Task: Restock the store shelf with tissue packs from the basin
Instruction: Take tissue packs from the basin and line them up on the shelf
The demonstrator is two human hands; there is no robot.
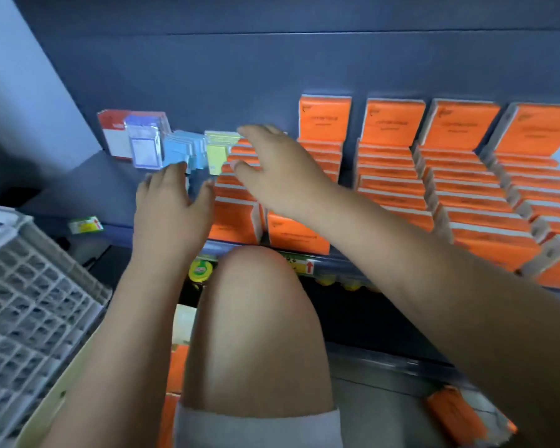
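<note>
Near the left end of the shelf (78,189), the left hand (172,205) is spread by blue packs (181,150); the right hand (272,169) is spread over orange tissue packs (233,205).

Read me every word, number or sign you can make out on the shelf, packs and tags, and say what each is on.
No word or number is legible.
Red up arrow: yellow-and-white shelf-edge tag; its print is blurred.
Red arrow: green-and-white shelf-edge tag; blurred too.
Dark print on orange rectangular tissue packs: too blurred.
White lettering on red-and-white pack: too blurred.

glossy orange tissue packs (392,189), matt blue shelf (88,185).
</note>
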